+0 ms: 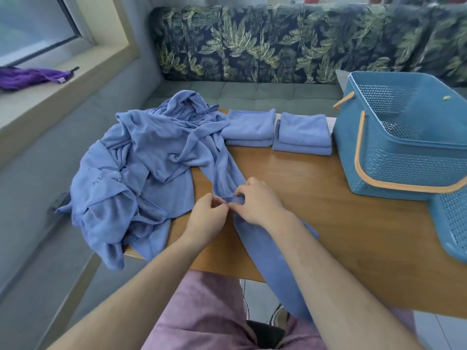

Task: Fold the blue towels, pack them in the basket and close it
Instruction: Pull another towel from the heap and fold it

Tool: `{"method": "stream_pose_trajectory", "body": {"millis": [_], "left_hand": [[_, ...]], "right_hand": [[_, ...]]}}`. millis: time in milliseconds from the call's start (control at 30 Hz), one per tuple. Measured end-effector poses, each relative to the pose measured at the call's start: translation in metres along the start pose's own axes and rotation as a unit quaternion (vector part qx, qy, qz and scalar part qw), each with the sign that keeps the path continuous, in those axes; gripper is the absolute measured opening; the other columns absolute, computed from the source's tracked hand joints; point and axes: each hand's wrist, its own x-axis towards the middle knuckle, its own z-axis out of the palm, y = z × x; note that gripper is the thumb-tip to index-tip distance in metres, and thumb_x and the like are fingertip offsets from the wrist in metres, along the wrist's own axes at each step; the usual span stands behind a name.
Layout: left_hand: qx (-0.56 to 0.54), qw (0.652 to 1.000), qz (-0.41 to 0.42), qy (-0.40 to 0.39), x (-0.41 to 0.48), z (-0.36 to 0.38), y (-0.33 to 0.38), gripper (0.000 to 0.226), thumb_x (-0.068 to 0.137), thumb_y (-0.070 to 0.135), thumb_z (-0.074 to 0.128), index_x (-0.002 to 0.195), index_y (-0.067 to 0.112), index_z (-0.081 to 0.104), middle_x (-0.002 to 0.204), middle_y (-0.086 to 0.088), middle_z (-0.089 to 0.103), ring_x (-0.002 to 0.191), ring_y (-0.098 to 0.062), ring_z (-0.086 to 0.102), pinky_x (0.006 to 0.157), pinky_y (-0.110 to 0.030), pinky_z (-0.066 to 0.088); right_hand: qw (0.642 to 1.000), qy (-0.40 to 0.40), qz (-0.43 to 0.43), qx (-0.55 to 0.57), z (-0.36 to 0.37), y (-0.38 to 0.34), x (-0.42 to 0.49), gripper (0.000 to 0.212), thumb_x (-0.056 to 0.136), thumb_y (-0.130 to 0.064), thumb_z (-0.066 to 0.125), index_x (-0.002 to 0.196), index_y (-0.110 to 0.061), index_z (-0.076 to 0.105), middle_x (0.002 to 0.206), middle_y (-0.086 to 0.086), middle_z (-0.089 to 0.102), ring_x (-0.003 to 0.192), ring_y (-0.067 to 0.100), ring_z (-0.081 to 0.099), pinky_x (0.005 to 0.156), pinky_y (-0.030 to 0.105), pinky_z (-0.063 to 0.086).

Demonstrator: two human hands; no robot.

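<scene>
Blue towel (262, 251) stretches left of the basket (404, 160), its hem pinched by left hand (209, 215) and right hand (257, 200) together; sliding both apart to the corners (clear of the crumpled pile (141, 157)) should square it for folding.

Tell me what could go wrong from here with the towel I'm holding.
1. The towel pinched by the left hand and right hand runs up into the unfolded pile. Pulling may drag that pile off, since it already overhangs the left edge of the table.
2. Its near end hangs past the front edge and might reach the floor.
3. The pile lies against the left folded stack, which could get rumpled.
</scene>
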Motion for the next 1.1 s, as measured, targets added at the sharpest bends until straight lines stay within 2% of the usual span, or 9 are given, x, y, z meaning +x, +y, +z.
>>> {"method": "stream_pose_trajectory", "body": {"millis": [133,200,300,367,500,633,800,967,1100], "left_hand": [[-0.01,0.999,-0.015,0.029,0.015,0.002,0.001,0.012,0.089,0.013,0.052,0.1,0.017,0.056,0.097,-0.005,0.067,0.083,-0.02,0.064,0.065,-0.028,0.048],[0.002,1.0,0.005,0.029,0.021,0.006,0.004,0.012,0.093,0.015,0.053,0.104,0.014,0.056,0.095,-0.002,0.065,0.084,-0.018,0.063,0.065,-0.026,0.046],[0.03,0.998,0.035,0.043,0.026,0.016,0.012,0.011,0.095,0.022,0.06,0.09,0.015,0.053,0.089,0.0,0.062,0.078,-0.012,0.059,0.065,-0.025,0.044],[0.053,0.997,0.05,0.029,0.031,0.025,0.014,0.031,0.093,0.035,0.065,0.077,0.013,0.05,0.075,-0.001,0.055,0.067,-0.01,0.055,0.061,-0.029,0.044],[0.194,0.979,0.066,0.013,0.038,0.043,0.019,0.056,0.074,0.069,0.064,0.09,0.015,0.06,0.086,-0.001,0.062,0.085,-0.021,0.06,0.077,-0.044,0.053],[0.273,0.956,0.103,0.004,0.034,0.058,0.027,0.03,0.088,0.046,0.067,0.097,0.021,0.052,0.101,-0.002,0.058,0.099,-0.025,0.055,0.087,-0.042,0.049],[0.074,0.992,0.1,-0.027,0.022,0.047,0.029,0.018,0.094,0.024,0.058,0.087,0.019,0.042,0.073,0.005,0.046,0.063,-0.01,0.043,0.059,-0.025,0.04],[-0.149,0.985,0.051,-0.078,0.013,0.029,0.045,0.024,0.092,0.023,0.064,0.098,0.012,0.044,0.083,-0.009,0.057,0.074,-0.02,0.058,0.068,-0.037,0.045],[-0.246,0.963,0.031,-0.105,0.008,0.021,0.057,0.01,0.1,0.019,0.057,0.108,0.014,0.06,0.096,-0.004,0.07,0.086,-0.018,0.066,0.072,-0.031,0.051]], "right_hand": [[0.999,0.023,-0.019,-0.034,-0.003,0.0,-0.005,0.012,0.096,-0.041,0.061,0.096,-0.029,0.057,0.109,-0.002,0.056,0.103,0.023,0.053,0.08,0.035,0.041],[0.996,0.057,0.01,0.074,-0.007,0.004,-0.011,0.017,0.099,-0.036,0.055,0.089,-0.024,0.048,0.093,-0.003,0.059,0.087,0.021,0.056,0.072,0.035,0.042],[0.913,0.153,0.123,0.359,-0.02,0.017,-0.023,0.021,0.101,-0.03,0.049,0.083,-0.02,0.043,0.077,-0.005,0.051,0.07,0.014,0.048,0.062,0.03,0.037],[0.87,0.177,0.191,0.419,-0.029,0.032,-0.029,0.017,0.099,-0.022,0.044,0.083,-0.017,0.042,0.079,-0.004,0.048,0.073,0.016,0.046,0.061,0.03,0.034],[0.926,0.124,0.216,0.284,-0.037,0.056,-0.04,0.004,0.087,-0.014,0.044,0.085,-0.017,0.045,0.08,0.0,0.056,0.074,0.021,0.054,0.058,0.032,0.04],[0.932,0.086,0.213,0.281,-0.042,0.062,-0.032,0.011,0.083,-0.03,0.054,0.084,-0.02,0.05,0.072,-0.003,0.059,0.061,0.017,0.057,0.056,0.03,0.046],[0.926,0.019,0.188,0.327,-0.044,0.055,-0.011,0.034,0.088,-0.035,0.072,0.072,-0.016,0.05,0.067,-0.002,0.055,0.062,0.014,0.053,0.056,0.029,0.04],[0.842,0.011,0.121,0.526,-0.035,0.035,-0.006,0.042,0.071,-0.04,0.084,0.09,-0.011,0.059,0.082,0.005,0.066,0.077,0.02,0.063,0.069,0.038,0.05],[0.86,0.058,0.093,0.498,-0.041,0.029,-0.006,0.045,0.074,-0.04,0.087,0.091,-0.008,0.059,0.077,0.0,0.059,0.069,0.014,0.057,0.062,0.034,0.047]]}}
